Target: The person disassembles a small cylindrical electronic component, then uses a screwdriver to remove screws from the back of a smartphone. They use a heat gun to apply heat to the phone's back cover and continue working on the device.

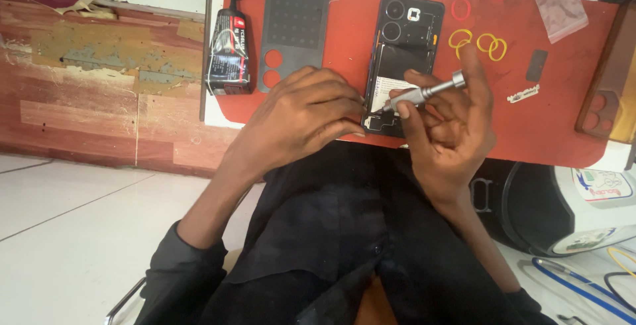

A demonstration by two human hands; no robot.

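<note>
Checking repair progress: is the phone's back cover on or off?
Off: the phone shows bare internals, and the grey back cover lies beside it on the red mat.

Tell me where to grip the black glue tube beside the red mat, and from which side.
Grip the glue tube across its crumpled lower body, coming from above with fingers on its left and right sides. It lies flat with its nozzle pointing away, and the body is its widest part. The left hand is nearest; the right hand holds the screwdriver.

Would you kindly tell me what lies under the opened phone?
The phone lies on a red mat. The left hand and right hand, holding a screwdriver, cover its lower end.
</note>
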